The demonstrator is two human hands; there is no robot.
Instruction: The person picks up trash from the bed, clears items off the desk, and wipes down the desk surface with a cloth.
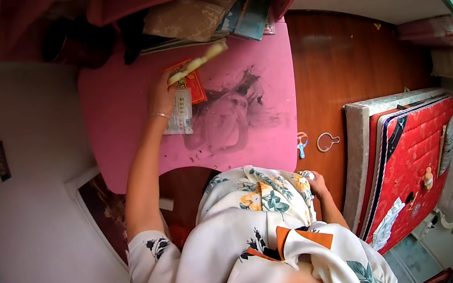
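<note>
Yellow strip (198, 63) in one of two hands (161, 95)

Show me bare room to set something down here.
On the pink desk, bare room lies between its left edge and the left hand, and at far right, between the blue book and dark smudge. Crowded: around the red packet and pale packet.

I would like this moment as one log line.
left hand: holds pale yellow strip | right hand: beside floral clothing | pink desk: dark smudges
</note>
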